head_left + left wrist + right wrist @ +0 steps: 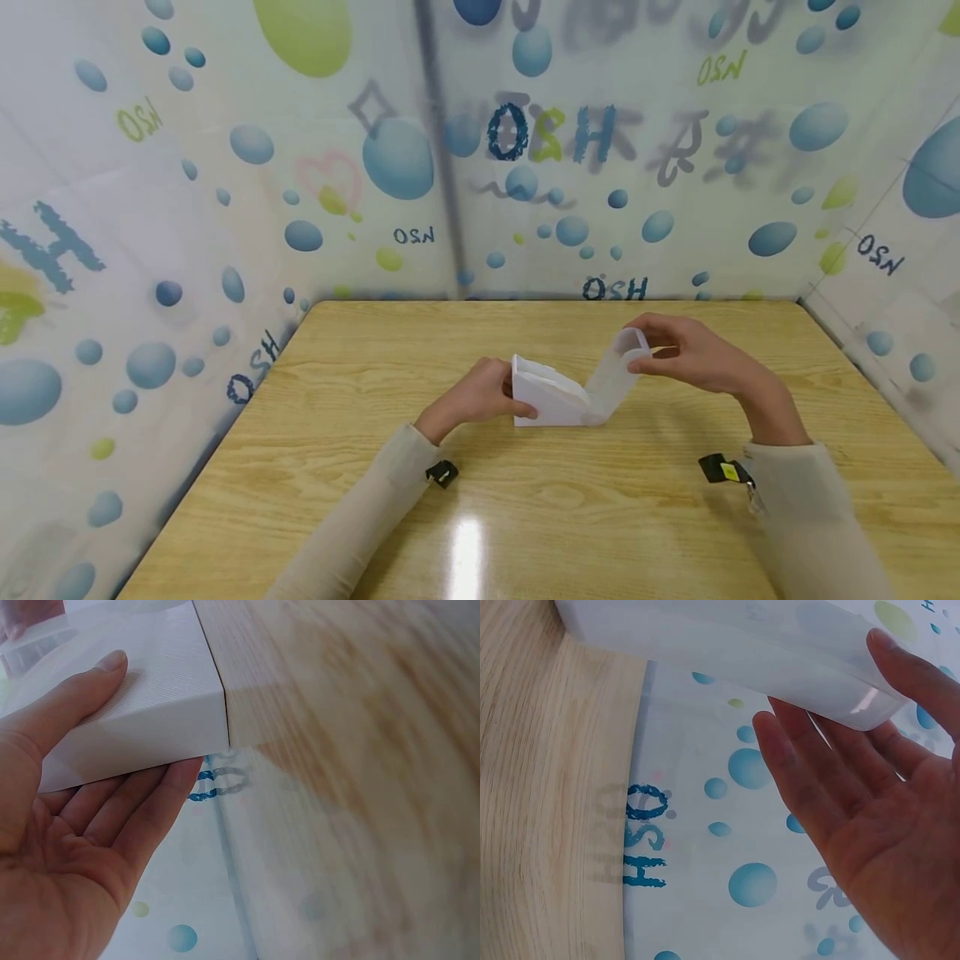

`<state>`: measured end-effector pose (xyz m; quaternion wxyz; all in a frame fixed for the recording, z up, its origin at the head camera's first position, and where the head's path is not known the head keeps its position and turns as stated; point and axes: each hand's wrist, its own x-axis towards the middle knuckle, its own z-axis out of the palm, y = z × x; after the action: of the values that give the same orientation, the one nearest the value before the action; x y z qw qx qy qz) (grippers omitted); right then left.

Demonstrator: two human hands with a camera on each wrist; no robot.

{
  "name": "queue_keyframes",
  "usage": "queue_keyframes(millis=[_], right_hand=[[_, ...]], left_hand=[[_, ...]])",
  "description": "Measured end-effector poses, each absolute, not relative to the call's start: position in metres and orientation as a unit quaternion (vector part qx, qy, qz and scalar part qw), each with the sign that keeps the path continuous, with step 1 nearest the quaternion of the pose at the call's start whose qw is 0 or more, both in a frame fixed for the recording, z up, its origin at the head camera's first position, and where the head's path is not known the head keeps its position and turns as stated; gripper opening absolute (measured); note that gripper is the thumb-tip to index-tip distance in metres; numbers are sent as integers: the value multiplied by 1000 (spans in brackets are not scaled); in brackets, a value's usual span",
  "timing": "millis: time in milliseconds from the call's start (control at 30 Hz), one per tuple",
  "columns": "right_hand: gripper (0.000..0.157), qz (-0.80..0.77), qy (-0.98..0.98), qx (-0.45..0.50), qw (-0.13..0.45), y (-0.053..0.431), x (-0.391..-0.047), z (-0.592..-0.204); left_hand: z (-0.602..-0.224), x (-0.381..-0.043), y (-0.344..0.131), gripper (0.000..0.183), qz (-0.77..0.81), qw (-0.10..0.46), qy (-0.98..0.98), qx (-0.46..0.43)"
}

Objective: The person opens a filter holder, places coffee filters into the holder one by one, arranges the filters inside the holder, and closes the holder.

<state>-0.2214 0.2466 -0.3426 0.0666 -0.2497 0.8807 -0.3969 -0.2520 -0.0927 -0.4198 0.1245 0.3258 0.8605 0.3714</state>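
On the table, a white box [551, 402] with a slanting upper edge stands upright, its top uncovered and something pale showing inside. My left hand [487, 392] grips its left end. In the left wrist view the thumb lies over the textured white side of the box [169, 724], and the fingers are at its end face. A translucent lid [613, 379] slants up to the right from the box's right end, meeting it low down. My right hand [693, 354] holds the lid's raised end, with the thumb on one side and the fingers on the other.
The wooden table [360, 517] reaches a wall covering [660, 192] with blue and green bubble prints at the back. Similar covering lines both sides. Black straps [442, 473] hang by both cuffs. A bright reflection lies at the table's front.
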Motion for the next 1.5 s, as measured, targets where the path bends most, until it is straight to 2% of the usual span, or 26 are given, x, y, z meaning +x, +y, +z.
queue_keyframes(millis=[1000,1500], right_hand=[[35,-411,874,-252,54,234,-223,-346],[37,-409,875,-254,50,230,-224,-349]], left_hand=[[-420,-252,-93,37,369,122,861,327],[-418,-251,-93,36,374,123,858,329]])
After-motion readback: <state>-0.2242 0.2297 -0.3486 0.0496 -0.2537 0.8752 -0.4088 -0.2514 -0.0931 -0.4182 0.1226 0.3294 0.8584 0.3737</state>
